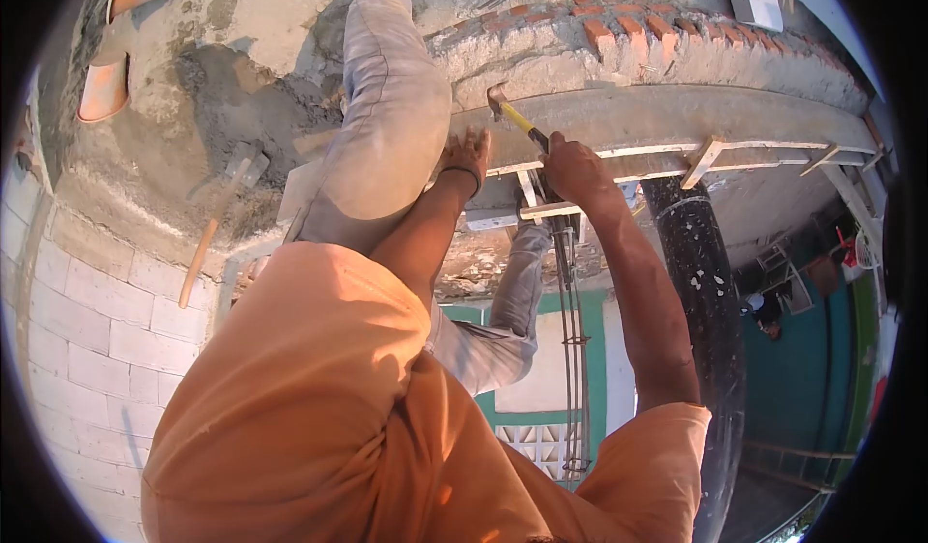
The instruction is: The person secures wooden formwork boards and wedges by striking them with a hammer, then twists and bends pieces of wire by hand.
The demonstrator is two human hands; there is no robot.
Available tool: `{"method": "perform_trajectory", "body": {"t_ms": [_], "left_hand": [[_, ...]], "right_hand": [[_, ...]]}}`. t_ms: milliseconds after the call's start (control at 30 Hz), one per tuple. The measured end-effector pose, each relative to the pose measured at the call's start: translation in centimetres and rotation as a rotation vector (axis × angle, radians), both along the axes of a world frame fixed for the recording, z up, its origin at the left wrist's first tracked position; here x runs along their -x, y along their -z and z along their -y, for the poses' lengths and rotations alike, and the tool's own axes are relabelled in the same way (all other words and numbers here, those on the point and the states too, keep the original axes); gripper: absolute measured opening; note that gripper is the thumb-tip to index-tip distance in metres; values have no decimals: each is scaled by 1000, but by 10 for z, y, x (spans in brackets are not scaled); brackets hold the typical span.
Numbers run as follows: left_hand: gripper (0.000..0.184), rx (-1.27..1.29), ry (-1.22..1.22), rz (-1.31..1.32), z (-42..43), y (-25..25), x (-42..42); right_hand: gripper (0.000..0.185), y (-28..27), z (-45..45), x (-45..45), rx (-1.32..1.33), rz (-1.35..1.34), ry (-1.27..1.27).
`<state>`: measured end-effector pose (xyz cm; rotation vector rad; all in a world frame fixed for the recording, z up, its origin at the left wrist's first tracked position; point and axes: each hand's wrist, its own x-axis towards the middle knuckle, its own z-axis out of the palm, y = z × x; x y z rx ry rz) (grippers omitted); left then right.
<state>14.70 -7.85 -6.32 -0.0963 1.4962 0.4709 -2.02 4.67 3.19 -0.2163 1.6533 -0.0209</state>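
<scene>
Hammer, yellow-handled: right hand is wrapped round its black grip. Left hand lies open, fingers extended, against the curved panel.

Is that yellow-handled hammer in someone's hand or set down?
The hammer is in hand: the right hand grips its black end. Whether its head is touching anything, I cannot tell.

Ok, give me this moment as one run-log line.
right hand: grips hammer | left hand: open, at curved band | wooden-handled tool: off left, unheld
</scene>
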Motion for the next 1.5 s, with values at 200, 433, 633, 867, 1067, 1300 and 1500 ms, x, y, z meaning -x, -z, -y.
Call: {"method": "perform_trajectory", "body": {"t_ms": [200, 433, 633, 867, 1067, 1300, 1500], "left_hand": [[62, 13, 38, -109, 1, -1, -11], [87, -18, -21, 5, 0, 12, -8], [66, 15, 69, -89, 3, -3, -6], [75, -10, 37, -13, 2, -6, -10], [91, -12, 21, -53, 3, 0, -4], [97, -22, 77, -36, 3, 3, -6], [106, -86, 391, 107, 2, -13, 39]], "right_hand": [[28, -50, 45, 40, 105, -224, 274], [29, 7, -14, -5, 75, -118, 97], [30, -48, 43, 25, 27, -357, 388], [32, -25, 18, 19, 26, -170, 323], [34, -26, 10, -12, 29, -259, 326], [36, -52, 5, 27, -139, -268, 497], [36, -130, -25, 12, -132, -407, 1126]]}}
